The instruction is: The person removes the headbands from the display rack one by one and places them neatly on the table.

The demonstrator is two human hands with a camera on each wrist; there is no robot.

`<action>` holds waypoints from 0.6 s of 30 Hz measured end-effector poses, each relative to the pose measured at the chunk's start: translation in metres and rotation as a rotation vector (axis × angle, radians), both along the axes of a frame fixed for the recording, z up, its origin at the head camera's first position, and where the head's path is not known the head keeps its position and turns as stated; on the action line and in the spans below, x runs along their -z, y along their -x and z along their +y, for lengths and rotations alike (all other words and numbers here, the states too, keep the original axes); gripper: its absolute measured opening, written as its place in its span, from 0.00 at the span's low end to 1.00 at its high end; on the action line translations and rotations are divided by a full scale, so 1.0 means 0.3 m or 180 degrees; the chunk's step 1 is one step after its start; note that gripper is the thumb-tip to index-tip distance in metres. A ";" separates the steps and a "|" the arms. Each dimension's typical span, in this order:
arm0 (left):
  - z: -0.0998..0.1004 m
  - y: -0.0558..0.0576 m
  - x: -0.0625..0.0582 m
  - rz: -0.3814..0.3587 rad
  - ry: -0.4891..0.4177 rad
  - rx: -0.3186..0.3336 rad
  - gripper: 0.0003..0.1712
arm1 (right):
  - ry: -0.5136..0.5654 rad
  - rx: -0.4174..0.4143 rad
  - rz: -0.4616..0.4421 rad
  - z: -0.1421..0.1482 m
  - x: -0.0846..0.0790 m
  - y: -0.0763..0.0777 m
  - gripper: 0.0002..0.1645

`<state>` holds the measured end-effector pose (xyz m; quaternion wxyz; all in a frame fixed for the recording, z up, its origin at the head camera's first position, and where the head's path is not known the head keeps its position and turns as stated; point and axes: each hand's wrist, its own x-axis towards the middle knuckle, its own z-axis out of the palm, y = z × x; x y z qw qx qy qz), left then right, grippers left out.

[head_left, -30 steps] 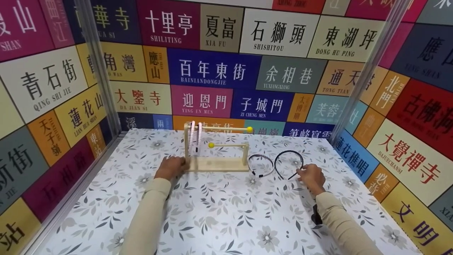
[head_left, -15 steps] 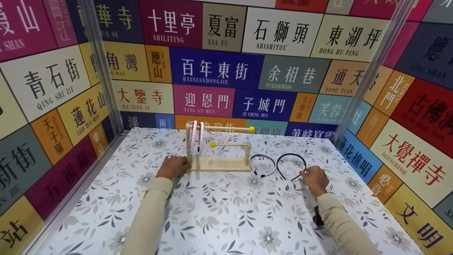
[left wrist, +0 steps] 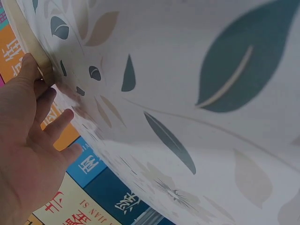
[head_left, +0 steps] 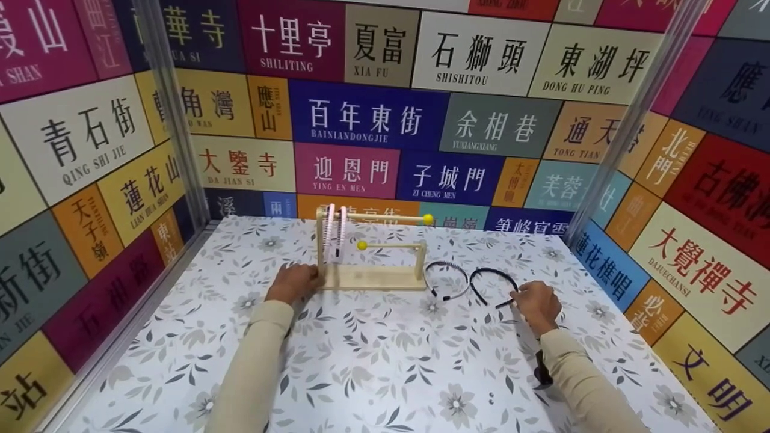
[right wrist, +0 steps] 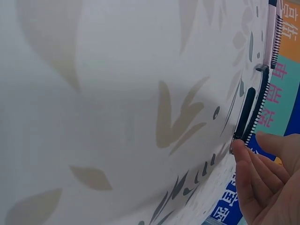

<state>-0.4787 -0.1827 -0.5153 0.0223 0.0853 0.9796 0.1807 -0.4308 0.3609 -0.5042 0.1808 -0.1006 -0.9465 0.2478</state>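
A wooden stand (head_left: 373, 278) with two horizontal rods and yellow ball ends stands at the table's back. Two pink headbands (head_left: 342, 231) hang side by side on its upper rod; the lower rod is bare. My left hand (head_left: 293, 284) holds the stand's left end, and the left wrist view has thumb and index finger on its wooden edge (left wrist: 35, 44). A black toothed headband (head_left: 494, 272) lies right of the stand, its right end pinched by my right hand (head_left: 537, 304). Between it and the stand lies another, thinner headband (head_left: 446, 264).
A white table (head_left: 361, 361) with a grey leaf pattern spreads under everything. Panels with coloured Chinese signs (head_left: 367, 114) enclose it at the back and both sides. Clear corner strips (head_left: 180, 120) join the panels.
The black headband has tipped lower toward the table, with the right hand still at its end. The left hand and the stand have kept their places; the view shifted slightly.
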 end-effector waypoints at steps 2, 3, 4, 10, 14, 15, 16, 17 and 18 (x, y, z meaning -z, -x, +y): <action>0.000 0.001 -0.001 -0.0035 -0.0005 -0.0004 0.15 | 0.0013 -0.0026 -0.0008 0.000 -0.012 0.001 0.21; 0.000 0.001 -0.002 -0.0056 -0.0010 -0.0009 0.15 | 0.0014 -0.0040 -0.0002 0.000 -0.019 0.002 0.21; 0.001 0.001 -0.005 -0.0086 -0.0020 -0.0022 0.16 | 0.0001 -0.0049 0.0008 0.000 -0.025 0.005 0.21; 0.001 -0.001 -0.013 -0.0078 0.0010 0.0026 0.15 | -0.0077 -0.0109 0.0093 -0.019 -0.071 0.018 0.20; 0.002 -0.005 -0.013 -0.0053 0.0044 0.0025 0.14 | -0.0125 -0.0176 0.0113 -0.052 -0.118 0.021 0.20; 0.002 -0.007 -0.013 -0.0034 0.0049 0.0036 0.14 | -0.0138 -0.0195 0.0155 -0.064 -0.130 0.022 0.20; 0.002 -0.008 -0.012 -0.0035 0.0043 0.0031 0.14 | -0.0154 -0.0227 0.0209 -0.077 -0.142 0.022 0.20; 0.002 -0.009 -0.012 -0.0033 0.0029 0.0027 0.13 | -0.0170 -0.0267 0.0271 -0.091 -0.153 0.022 0.20; 0.002 -0.010 -0.011 -0.0027 0.0013 0.0024 0.13 | -0.0174 -0.0322 0.0338 -0.105 -0.163 0.022 0.20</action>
